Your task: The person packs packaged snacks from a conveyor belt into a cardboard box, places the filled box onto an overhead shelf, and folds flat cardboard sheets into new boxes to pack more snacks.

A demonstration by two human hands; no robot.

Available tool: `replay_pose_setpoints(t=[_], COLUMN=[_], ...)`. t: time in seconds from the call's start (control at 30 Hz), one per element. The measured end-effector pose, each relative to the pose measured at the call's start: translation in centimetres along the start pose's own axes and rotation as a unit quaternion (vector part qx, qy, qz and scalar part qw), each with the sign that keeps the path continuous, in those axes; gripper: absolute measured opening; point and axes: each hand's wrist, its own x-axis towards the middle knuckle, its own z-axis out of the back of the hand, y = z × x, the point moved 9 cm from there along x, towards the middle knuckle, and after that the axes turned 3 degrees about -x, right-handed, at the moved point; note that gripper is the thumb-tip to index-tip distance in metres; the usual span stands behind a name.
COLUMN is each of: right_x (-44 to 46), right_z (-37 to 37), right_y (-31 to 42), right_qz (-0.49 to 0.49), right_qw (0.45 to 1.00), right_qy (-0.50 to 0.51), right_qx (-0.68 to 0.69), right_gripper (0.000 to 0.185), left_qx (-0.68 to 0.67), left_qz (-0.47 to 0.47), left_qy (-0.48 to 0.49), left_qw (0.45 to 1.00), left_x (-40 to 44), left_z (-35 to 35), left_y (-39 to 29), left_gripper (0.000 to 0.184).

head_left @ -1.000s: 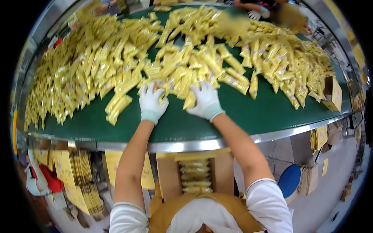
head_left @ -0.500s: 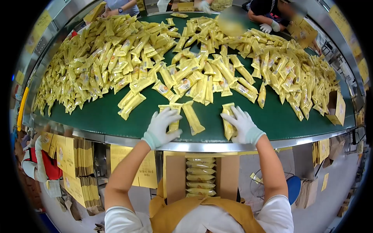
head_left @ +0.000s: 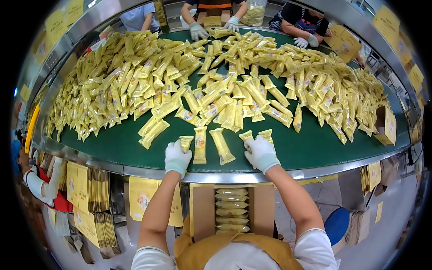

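My left hand (head_left: 177, 158), in a white glove, is closed round the lower end of a yellow snack packet (head_left: 186, 141) near the belt's front edge. Beside it two more packets, one upright in view (head_left: 200, 145) and one slanted (head_left: 222, 146), lie untouched. My right hand (head_left: 261, 152), gloved too, has its fingers bent over two packets, one at its left (head_left: 245, 135) and one under its right side (head_left: 267, 136); the palm hides their lower parts. Below the belt edge, an open carton (head_left: 204, 209) holds a stacked row of packets (head_left: 231, 205).
Large heaps of packets (head_left: 121, 76) cover the far side of the green belt (head_left: 310, 150), left and right. A small open box (head_left: 387, 126) stands at the right. Co-workers' gloved hands (head_left: 198, 31) are across the belt. Flattened cartons (head_left: 96, 189) are stacked at the lower left.
My right hand has moved left and now covers two packets. My left hand has shifted left and closed on one packet, leaving the upright one uncovered. The view has tilted up slightly.
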Motion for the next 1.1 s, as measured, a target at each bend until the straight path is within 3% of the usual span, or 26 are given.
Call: replay_pose_setpoints(t=[0.03, 0.07, 0.17, 0.2, 0.23, 0.3, 0.4, 0.53, 0.57, 0.63, 0.7, 0.77, 0.83, 0.9, 1.03, 1.1], right_x=[0.0, -0.6, -2.5, -2.8, -3.1, -2.6, -2.3, -0.5, -0.1, 1.1, 3.0, 5.1, 5.8, 6.7, 5.4, 4.7], right_z=[0.2, 0.6, 6.3, 6.7, 6.0, 2.0, 0.5, 2.6, 3.9, 4.8, 3.5, -0.5, -2.8, -4.4, -2.0, -1.6], right_y=[-0.1, -0.7, -1.4, -2.5, -4.0, -6.8, -9.0, -5.5, -3.1, 1.4, 5.1, 7.9, 9.4, 9.8, 8.7, 6.3], right_qz=[-0.001, -0.012, -0.078, -0.124, -0.147, -0.181, -0.219, -0.116, -0.076, -0.023, -0.042, -0.043, -0.035, -0.021, 0.106, 0.130], right_qw=[1.000, 0.997, 0.987, 0.982, 0.976, 0.976, 0.973, 0.992, 0.994, 0.991, 0.989, 0.989, 0.995, 0.995, 0.990, 0.987], right_qy=[-0.013, -0.012, -0.144, -0.139, -0.158, -0.080, -0.066, -0.045, -0.056, -0.041, 0.002, 0.116, 0.090, 0.089, 0.093, 0.040], right_qx=[0.024, 0.081, 0.007, -0.026, -0.028, -0.096, -0.031, 0.021, 0.059, 0.127, 0.143, 0.083, 0.017, -0.031, -0.027, -0.087], right_gripper=[0.029, 0.038, 0.057, 0.066, 0.061, 0.053, 0.047, 0.045, 0.042, 0.039, 0.037, 0.044, 0.054, 0.060, 0.051, 0.040], left_qx=[-0.018, -0.036, -0.095, -0.083, -0.062, -0.011, 0.078, 0.055, 0.073, 0.074, 0.096, 0.155, 0.223, 0.208, 0.251, 0.273], left_qz=[0.004, -0.024, -0.044, -0.074, -0.068, -0.029, 0.057, 0.036, 0.012, -0.049, -0.136, -0.245, -0.315, -0.342, -0.322, -0.314], left_qy=[0.018, -0.051, -0.107, -0.134, -0.103, -0.044, 0.024, 0.108, 0.061, -0.026, -0.038, 0.007, 0.055, 0.075, 0.140, 0.142], left_qw=[1.000, 0.998, 0.989, 0.985, 0.990, 0.999, 0.995, 0.992, 0.995, 0.996, 0.985, 0.957, 0.921, 0.913, 0.902, 0.898], left_x=[0.1, -0.5, -1.3, -1.4, -1.3, -0.8, -0.3, 1.6, 2.3, 4.1, 6.3, 9.3, 11.6, 12.1, 12.2, 11.6], left_z=[0.2, 1.7, 4.1, 3.8, 3.1, 0.0, -1.5, -1.1, 0.3, 3.7, 5.2, 3.1, -0.3, -0.2, -0.7, -0.4], left_y=[0.2, -0.3, -3.3, -4.6, -6.1, -7.5, -8.1, -6.3, -5.9, -6.1, -7.8, -8.7, -8.5, -9.5, -9.5, -9.4], left_gripper=[0.060, 0.055, 0.053, 0.052, 0.056, 0.058, 0.057, 0.051, 0.048, 0.045, 0.044, 0.046, 0.046, 0.050, 0.059, 0.048])
